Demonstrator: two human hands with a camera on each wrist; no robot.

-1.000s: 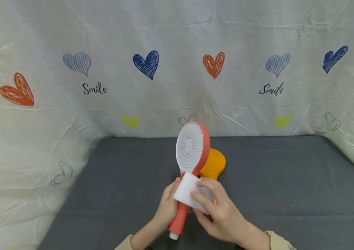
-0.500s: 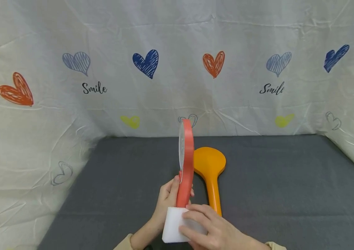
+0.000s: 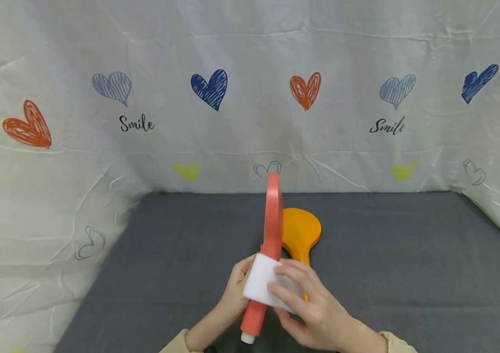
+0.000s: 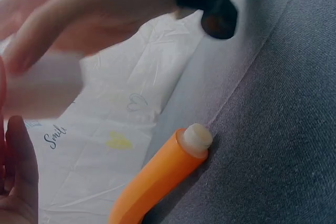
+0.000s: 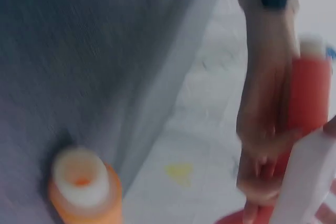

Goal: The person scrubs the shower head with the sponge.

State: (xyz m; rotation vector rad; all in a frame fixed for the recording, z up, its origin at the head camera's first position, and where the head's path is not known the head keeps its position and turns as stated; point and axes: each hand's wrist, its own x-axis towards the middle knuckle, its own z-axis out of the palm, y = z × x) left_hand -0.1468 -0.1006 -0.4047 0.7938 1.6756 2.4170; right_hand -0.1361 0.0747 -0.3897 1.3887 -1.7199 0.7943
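Note:
A coral-red shower head [image 3: 273, 211] is held up off the table, seen edge-on in the head view, its spray face out of sight. My left hand [image 3: 234, 291] grips its handle, partly hidden behind it. In my right hand [image 3: 316, 309] is a white sponge block [image 3: 260, 279], pressed on the handle just below the head. Its fingers curl over the block's right side. The handle's lower end with a pale tip shows beneath the sponge. Sponge and right hand are blurred in the left wrist view.
An orange shower head [image 3: 300, 228] lies on the grey cloth-covered table [image 3: 387, 264], just right of the red one. Its handle end [image 4: 163, 171] has a whitish connector. Behind and at both sides hangs a pale curtain [image 3: 250, 122] printed with hearts.
The red shower head has turned about its handle, so its spray face no longer shows. The sponge slid down to the handle's lower end, then back up. The orange shower head stays put.

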